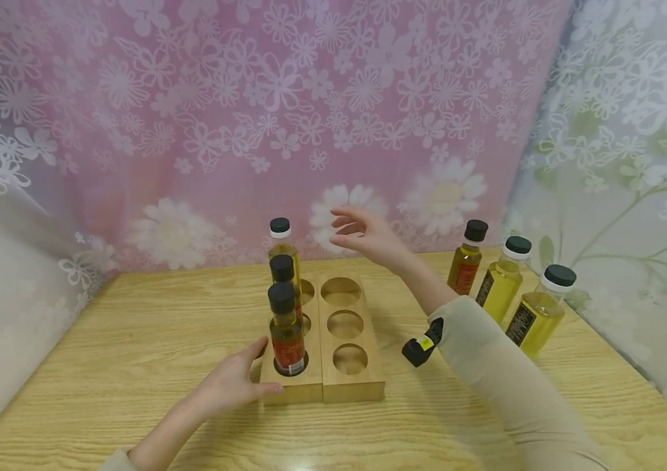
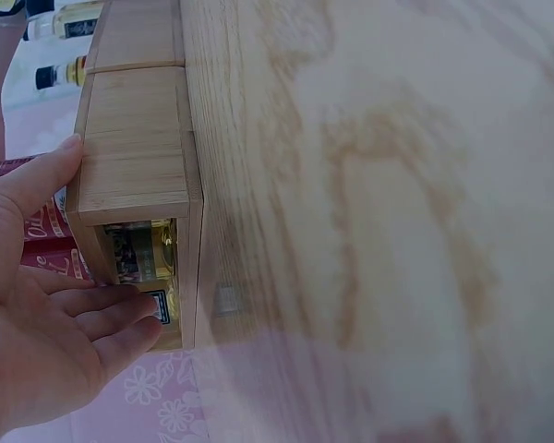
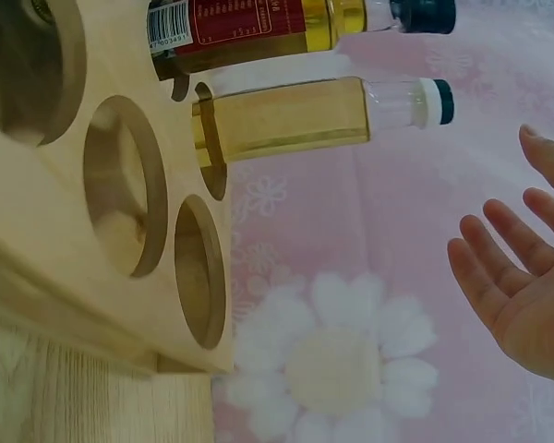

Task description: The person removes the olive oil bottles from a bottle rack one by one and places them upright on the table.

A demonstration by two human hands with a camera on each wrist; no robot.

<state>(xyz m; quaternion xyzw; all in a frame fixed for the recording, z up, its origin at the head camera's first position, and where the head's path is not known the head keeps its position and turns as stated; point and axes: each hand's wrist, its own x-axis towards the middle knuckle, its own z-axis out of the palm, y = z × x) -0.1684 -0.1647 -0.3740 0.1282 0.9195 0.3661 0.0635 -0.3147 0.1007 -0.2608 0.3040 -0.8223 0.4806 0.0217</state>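
A wooden bottle rack [image 1: 352, 390] with two rows of round holes stands on the table. Its left row holds three oil bottles: a red-label bottle [image 1: 288, 347] in front, a black-capped bottle [image 1: 282, 268] behind it, and a pale yellow oil bottle [image 3: 295, 120] at the far end. My left hand [image 1: 229, 384] rests against the rack's near left corner, thumb along the front and extended fingers at the side opening, as the left wrist view shows. My right hand [image 1: 371, 239] hangs in the air above the far end of the rack, its fingers loosely bent and holding nothing.
To the right stand a red-label bottle [image 1: 464, 265] and two yellow oil bottles [image 1: 498, 288] with dark green caps, partly behind my right sleeve [image 1: 486, 353]. A black wrist camera [image 1: 422, 347] is strapped at that wrist. Floral curtains [image 1: 222, 131] close off the table's back and sides.
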